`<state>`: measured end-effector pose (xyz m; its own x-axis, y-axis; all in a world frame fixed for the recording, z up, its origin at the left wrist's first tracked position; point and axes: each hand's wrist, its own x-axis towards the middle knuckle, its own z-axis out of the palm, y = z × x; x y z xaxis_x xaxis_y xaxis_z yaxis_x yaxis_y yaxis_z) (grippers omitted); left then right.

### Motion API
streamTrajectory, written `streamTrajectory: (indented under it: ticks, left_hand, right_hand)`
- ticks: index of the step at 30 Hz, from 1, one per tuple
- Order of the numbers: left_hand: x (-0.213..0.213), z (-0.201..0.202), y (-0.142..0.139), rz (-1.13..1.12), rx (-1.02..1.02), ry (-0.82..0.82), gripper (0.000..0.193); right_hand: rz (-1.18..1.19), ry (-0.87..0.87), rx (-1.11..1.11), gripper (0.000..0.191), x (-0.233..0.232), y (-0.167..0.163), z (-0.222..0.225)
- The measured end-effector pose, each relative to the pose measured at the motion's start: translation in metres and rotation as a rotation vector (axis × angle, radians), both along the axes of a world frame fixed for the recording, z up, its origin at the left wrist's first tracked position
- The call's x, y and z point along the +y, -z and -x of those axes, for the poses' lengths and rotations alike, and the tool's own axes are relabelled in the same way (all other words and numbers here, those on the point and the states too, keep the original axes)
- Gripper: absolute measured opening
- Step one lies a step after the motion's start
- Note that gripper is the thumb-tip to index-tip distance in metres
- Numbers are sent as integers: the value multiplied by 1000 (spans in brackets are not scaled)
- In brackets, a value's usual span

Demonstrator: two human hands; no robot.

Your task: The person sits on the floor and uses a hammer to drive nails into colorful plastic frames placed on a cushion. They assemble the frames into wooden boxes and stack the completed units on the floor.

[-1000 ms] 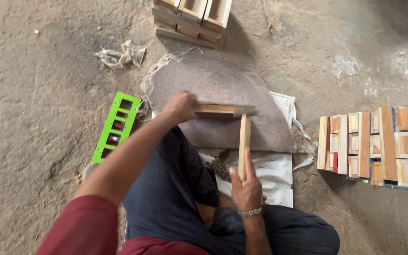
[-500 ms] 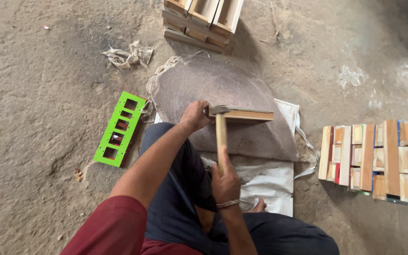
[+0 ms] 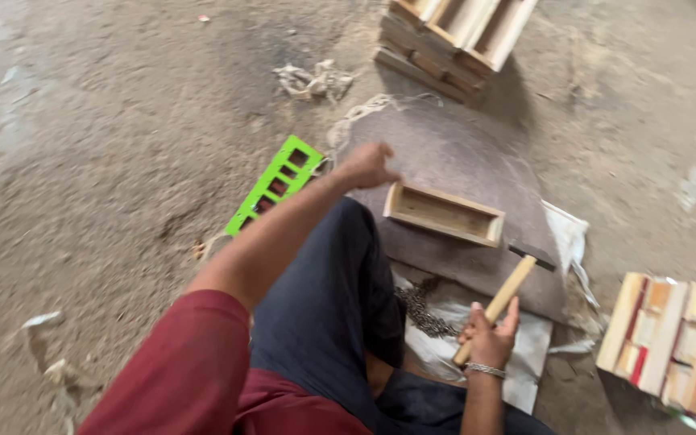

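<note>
The stack of open wooden boxes (image 3: pixel 457 36) was cut off by the top edge, the row of pale and coloured wooden slats (image 3: pixel 674 338) ran off the right and bottom edges, and the blurred left hand (image 3: pixel 368 165) hid its own fingers.

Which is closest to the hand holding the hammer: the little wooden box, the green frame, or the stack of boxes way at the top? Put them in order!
From the right hand:
1. Wooden box, just above, on the mat.
2. Green frame, off to the left.
3. Stack of boxes, top of view.
</note>
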<state>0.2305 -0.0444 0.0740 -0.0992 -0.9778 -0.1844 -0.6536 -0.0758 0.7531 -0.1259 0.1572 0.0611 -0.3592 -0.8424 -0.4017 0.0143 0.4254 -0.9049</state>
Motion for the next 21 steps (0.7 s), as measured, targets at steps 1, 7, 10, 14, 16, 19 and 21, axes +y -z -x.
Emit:
streamTrajectory:
  ticks: [1, 7, 10, 14, 16, 19, 21]
  left_hand:
    - [6, -18, -2, 123, 96, -147, 58]
    - [115, -111, 0, -118, -452, -276, 54]
    - [157, -115, 22, -64, -563, -276, 64]
    - [175, -108, 48, -138, -506, -362, 75]
    - [175, -111, 50, -136, -495, -415, 74]
    - [164, -117, 38, -119, -427, -491, 67]
    - [141, -118, 22, -140, -335, -513, 61]
  right_hand:
    - [8, 3, -77, 90, -5, 7, 6]
    - [-81, 38, -132, 84, -13, 43, 16]
    - [-145, 60, 92, 85, -8, 52, 6]
    - [-190, 72, 184, 86, -3, 46, 1]
    - [-197, 70, 201, 85, -3, 42, 2]
    - [-255, 58, 238, 85, -4, 44, 7]
    - [-286, 47, 269, 87, -5, 52, 11]
